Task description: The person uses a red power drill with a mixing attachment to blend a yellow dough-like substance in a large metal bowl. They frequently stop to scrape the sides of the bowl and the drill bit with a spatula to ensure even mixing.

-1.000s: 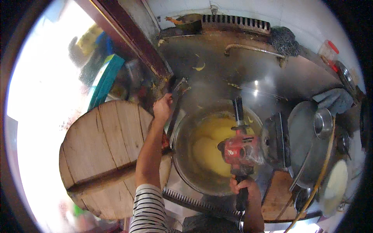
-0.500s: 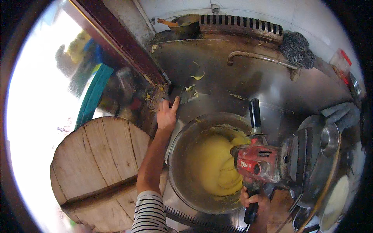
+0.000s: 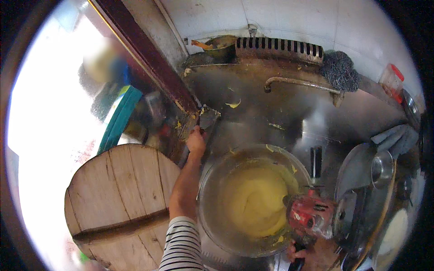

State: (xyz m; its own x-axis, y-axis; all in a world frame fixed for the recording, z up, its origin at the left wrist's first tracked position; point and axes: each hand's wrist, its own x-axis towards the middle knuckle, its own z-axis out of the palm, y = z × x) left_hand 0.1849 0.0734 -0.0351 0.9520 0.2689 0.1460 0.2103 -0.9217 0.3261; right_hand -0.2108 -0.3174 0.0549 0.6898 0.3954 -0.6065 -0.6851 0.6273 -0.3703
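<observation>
I am looking down at a greasy steel counter. My left hand (image 3: pixel 196 141) reaches forward with its fingers curled around the handle of a scraper (image 3: pixel 205 121), whose flat blade points away from me just beyond my knuckles. That arm wears a striped sleeve (image 3: pixel 183 246). My right hand (image 3: pixel 312 255), low and close to my body, is wrapped shut around the dark grip of a red power mixer (image 3: pixel 311 216); the tool's body sits just above my fingers and hides part of them. Between my two hands, nearer the right one, stands a big metal bowl (image 3: pixel 212 212) full of smooth yellow batter (image 3: pixel 251 205). The mixer hangs over the bowl's right rim, its front end meeting the batter's edge; I cannot tell how deep it goes. Left of my left forearm, just beside it, lies a round wooden lid (image 3: pixel 113 198) of planks with a cross bar. Right of the mixer sits a round metal lid (image 3: pixel 361 180) with a knob. Beyond the bowl, well past my left hand, a curved pipe (image 3: pixel 298 82) runs across the counter, a slotted vent (image 3: pixel 278 45) sits behind it, and a dark scouring pad (image 3: pixel 339 70) rests at the far right. Yellow splashes dot the steel around the scraper.
</observation>
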